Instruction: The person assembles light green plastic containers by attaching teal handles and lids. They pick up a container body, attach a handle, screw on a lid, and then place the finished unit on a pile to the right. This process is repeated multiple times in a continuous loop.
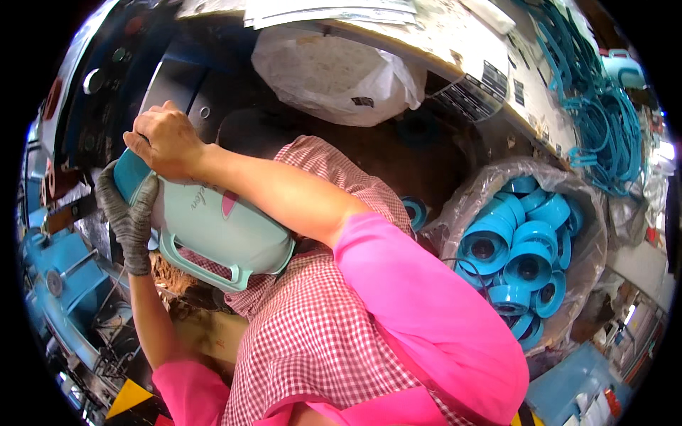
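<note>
A pale green thermos jug with a large side handle and a pink mark lies tilted across my checked apron, its neck pointing to the upper left. Around its neck sits a darker teal collar. My left hand, in a grey knit glove, wraps the neck end from below, thumb and fingers on either side. Bare and curled, my right hand presses over the collar's upper side, its arm crossing above the jug. The fingertips of my right hand are partly hidden.
At right, a plastic-lined bin holds several blue collars. Teal straps hang beyond the worktable. A white plastic bag hangs below the table edge. Blue machinery stands at left.
</note>
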`<state>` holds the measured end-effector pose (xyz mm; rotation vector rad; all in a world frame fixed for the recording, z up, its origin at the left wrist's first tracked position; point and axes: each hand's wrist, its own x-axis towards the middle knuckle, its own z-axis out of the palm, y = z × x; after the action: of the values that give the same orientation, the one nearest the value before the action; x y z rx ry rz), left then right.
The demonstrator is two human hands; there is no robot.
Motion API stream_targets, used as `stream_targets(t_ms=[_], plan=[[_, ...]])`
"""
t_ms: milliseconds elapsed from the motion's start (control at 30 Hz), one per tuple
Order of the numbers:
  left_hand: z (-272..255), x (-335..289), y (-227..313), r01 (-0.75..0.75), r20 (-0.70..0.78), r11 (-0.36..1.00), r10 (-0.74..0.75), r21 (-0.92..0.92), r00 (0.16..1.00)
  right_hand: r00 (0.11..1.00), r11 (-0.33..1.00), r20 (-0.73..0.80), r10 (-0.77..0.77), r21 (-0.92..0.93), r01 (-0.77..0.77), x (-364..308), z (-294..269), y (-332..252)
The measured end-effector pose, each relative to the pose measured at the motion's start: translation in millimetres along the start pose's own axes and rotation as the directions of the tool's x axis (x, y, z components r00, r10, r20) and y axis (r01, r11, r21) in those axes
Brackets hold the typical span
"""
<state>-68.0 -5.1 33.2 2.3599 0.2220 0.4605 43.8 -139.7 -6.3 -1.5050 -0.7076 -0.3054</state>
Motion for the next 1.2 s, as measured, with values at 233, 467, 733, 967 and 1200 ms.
stream_targets(t_ms=[233, 467, 733, 967, 1200], plan=[[-7, 22, 40, 0.117, 0.313, 0.957, -0.028, -0.267, 0.949, 0.996, 0.973, 0.022, 0.086, 0.215, -0.088, 16, -42, 27], [18, 8, 15, 0.076, 0.121, 0.968, -0.047, -0.241, 0.992, 0.998, 0.992, 0.033, -0.053, -0.115, 0.056, 6, -20, -6], [14, 11, 1, -0.098, 0.070, 0.991, 0.092, 0.093, 0.993, 0.994, 0.991, 0.071, -0.079, -0.105, 0.086, 5, -7, 9], [5, 20, 56, 0.021, 0.229, 0.859, 0.113, -0.511, 0.967, 0.989, 0.984, 0.145, -0.027, 0.178, 0.001, 21, -74, 11], [13, 13, 48, -0.279, 0.000, 0.953, 0.281, 0.117, 0.960, 0.935, 0.946, 0.266, -0.235, -0.157, 0.282, 19, -49, -30]])
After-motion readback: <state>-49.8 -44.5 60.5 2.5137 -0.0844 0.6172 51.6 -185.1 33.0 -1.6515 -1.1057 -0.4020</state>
